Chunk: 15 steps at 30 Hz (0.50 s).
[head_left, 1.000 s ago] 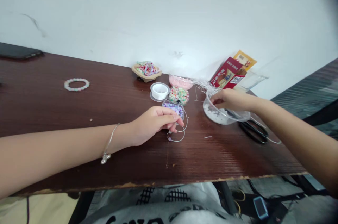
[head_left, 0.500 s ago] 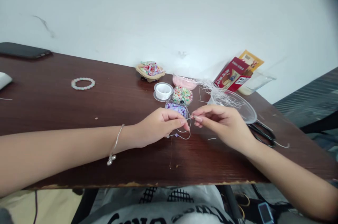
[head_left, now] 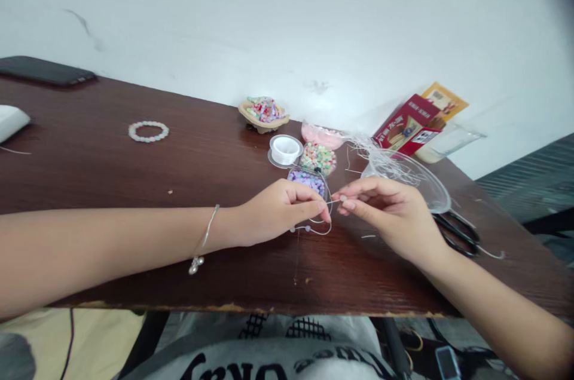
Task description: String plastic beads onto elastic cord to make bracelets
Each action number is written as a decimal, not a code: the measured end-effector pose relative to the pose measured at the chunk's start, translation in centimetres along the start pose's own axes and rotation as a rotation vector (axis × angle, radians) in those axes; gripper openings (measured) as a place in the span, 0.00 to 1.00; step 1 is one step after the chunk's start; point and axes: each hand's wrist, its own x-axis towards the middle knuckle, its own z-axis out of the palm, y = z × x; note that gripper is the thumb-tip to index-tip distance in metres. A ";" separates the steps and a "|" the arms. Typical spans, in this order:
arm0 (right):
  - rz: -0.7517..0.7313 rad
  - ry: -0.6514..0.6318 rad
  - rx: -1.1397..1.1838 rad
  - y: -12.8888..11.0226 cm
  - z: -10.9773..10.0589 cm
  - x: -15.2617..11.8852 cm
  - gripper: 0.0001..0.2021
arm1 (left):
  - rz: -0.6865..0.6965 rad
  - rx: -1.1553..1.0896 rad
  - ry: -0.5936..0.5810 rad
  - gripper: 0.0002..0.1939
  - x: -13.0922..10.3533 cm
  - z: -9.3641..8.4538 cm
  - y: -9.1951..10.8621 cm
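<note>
My left hand (head_left: pixel 284 211) pinches a thin pale cord (head_left: pixel 323 233), which loops down below the fingers with small purple beads (head_left: pixel 307 229) on it. Across from it, my right hand (head_left: pixel 384 213) has thumb and forefinger closed on a small pale bead (head_left: pixel 343 198) by the cord's end. A short stretch of cord runs between the two hands. Just behind the left hand sits a clear box of purple beads (head_left: pixel 307 181), partly covered by that hand. Next to it are a box of green and red beads (head_left: pixel 318 158) and a spool of white cord (head_left: pixel 285 151).
A finished bead bracelet (head_left: pixel 148 131) lies at left, near a dark phone (head_left: pixel 45 71). Along the wall stand a bowl of colourful beads (head_left: pixel 264 114), a pink bead box (head_left: pixel 323 135) and a red carton (head_left: pixel 406 126). Black-handled scissors (head_left: pixel 458 235) lie beside a clear lid (head_left: pixel 433 186).
The whole scene has shifted slightly to the right as my head turned. Both hands keep their pinches on the cord and the bead, with little movement between them.
</note>
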 end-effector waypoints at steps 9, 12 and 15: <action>-0.010 -0.009 -0.024 0.1 0.1 0.1 0.05 | 0.011 0.042 -0.004 0.12 0.0 -0.1 0.0; -0.019 -0.025 -0.024 0.0 0.2 0.1 0.05 | 0.014 0.036 -0.012 0.12 0.1 -0.1 0.0; -0.027 -0.031 -0.026 0.1 0.3 0.1 0.05 | 0.009 0.029 -0.010 0.13 0.1 0.0 -0.1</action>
